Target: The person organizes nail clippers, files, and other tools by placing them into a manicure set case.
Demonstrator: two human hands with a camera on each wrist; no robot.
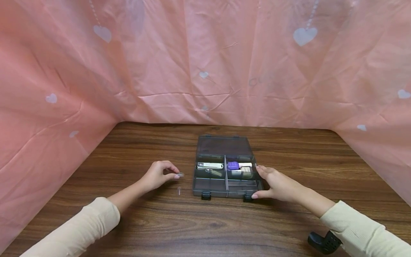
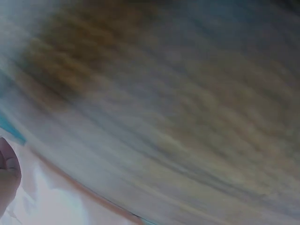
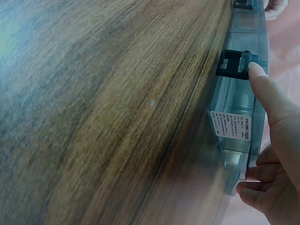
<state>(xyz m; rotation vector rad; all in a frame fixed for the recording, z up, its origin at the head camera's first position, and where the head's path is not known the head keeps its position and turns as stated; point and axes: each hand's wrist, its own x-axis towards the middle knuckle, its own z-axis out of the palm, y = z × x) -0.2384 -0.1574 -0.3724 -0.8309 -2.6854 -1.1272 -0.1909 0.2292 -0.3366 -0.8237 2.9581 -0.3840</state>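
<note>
Smoky translucent organizer box [image 1: 226, 187] lying open mid-table, lid flat behind, black latches facing person. Wooden table [image 1: 160, 228] running beneath pink heart-print curtain [image 1: 205, 60]. Right hand [image 1: 277, 185] bracing box's right edge, fingers relaxed, thumb at latch. Left hand [image 1: 158, 175] pinching small clear piece [image 1: 180, 174] just left of box. Compartments holding nail clipper [image 1: 210, 165], purple item [image 1: 233, 165].
</note>
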